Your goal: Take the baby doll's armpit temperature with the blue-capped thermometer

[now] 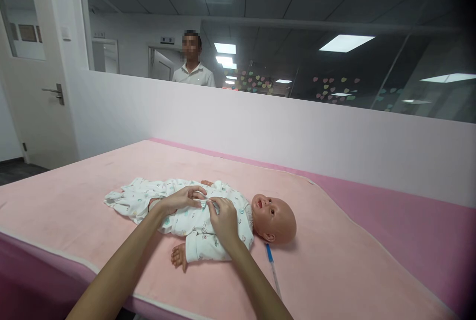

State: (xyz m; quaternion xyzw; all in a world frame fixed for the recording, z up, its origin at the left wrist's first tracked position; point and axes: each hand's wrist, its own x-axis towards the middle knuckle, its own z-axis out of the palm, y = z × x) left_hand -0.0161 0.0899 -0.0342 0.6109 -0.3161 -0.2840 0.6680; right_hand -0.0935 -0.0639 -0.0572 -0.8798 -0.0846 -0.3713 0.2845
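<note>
A plastic baby doll in a white printed cotton romper lies on its back on the pink padded bench, head toward three o'clock. The left hand and right hand rest on its chest, fingers pinching the romper's front edges together. A thin blue-tipped thermometer lies at five o'clock of the head.

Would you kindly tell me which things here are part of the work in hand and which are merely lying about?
In hand:
- baby doll, lying on its back
- white printed romper on the doll
- left hand and right hand, both pinching the romper's front

Lying about:
- blue-tipped pen-like stick beside the doll's head
- pink blanket underneath
- person behind the partition
</note>
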